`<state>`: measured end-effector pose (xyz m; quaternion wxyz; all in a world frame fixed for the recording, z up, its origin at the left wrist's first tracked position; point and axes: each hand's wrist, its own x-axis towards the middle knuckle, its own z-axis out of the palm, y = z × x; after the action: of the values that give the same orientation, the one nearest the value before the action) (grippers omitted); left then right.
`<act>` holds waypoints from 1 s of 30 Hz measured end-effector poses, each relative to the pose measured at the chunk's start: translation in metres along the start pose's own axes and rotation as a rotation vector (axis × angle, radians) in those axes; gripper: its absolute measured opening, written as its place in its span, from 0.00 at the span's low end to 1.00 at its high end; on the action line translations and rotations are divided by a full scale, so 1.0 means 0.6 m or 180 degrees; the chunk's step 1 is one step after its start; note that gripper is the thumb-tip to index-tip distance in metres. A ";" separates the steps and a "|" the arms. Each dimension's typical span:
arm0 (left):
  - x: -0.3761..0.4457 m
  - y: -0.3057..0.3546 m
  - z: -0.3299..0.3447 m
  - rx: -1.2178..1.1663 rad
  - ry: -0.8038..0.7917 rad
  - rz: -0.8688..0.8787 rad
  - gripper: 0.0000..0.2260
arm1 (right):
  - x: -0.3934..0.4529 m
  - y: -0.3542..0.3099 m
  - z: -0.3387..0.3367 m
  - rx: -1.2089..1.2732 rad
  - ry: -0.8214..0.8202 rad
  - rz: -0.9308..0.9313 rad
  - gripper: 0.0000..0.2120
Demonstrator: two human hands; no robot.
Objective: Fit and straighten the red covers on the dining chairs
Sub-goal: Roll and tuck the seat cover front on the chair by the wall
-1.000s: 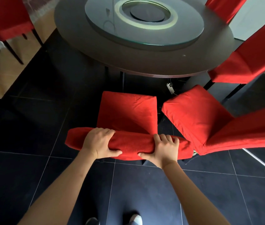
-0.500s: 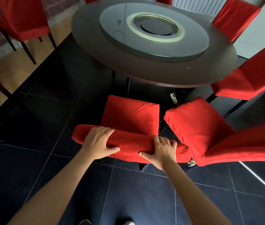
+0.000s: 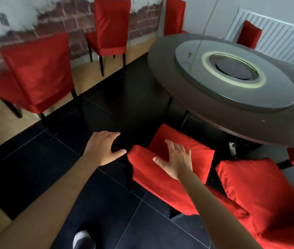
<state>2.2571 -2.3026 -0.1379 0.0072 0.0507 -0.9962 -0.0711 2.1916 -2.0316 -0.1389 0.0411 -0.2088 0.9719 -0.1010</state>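
Observation:
A red-covered dining chair [image 3: 162,178] stands in front of me with its seat tucked toward the round table. My right hand [image 3: 175,159] is open with fingers spread, over the top of this chair's backrest; whether it touches the cover I cannot tell. My left hand [image 3: 104,147] is open too, fingers relaxed, over the dark floor just left of the backrest's corner and apart from it. A second red-covered chair [image 3: 261,193] stands close on the right.
The round dark table [image 3: 167,69] with a glass turntable [image 3: 232,103] fills the upper right. More red-covered chairs stand at the left [image 3: 36,72], by the brick wall [image 3: 110,27], and behind the table. A white radiator [image 3: 277,36] is at the back right.
Both hands have let go of the backrest top they were gripping. The left hand has moved off it to the left. My view has swung left, showing the chairs by the wall.

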 end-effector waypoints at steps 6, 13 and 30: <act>0.014 -0.196 -0.058 0.0092 0.0038 -0.0541 0.36 | 0.115 -0.162 0.008 0.0066 0.0068 -0.0387 0.41; 0.069 -0.414 -0.142 0.0042 0.0380 -0.0744 0.35 | 0.258 -0.356 0.025 0.0172 0.0117 -0.0608 0.43; 0.447 -0.749 -0.189 0.0052 0.0667 -0.1285 0.33 | 0.785 -0.578 0.026 0.0227 0.0012 -0.1409 0.44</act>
<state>2.0378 -2.7884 -0.0879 0.0959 0.2562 -0.9601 -0.0574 1.9030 -2.5391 -0.0979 0.0235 -0.4152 0.8982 -0.1423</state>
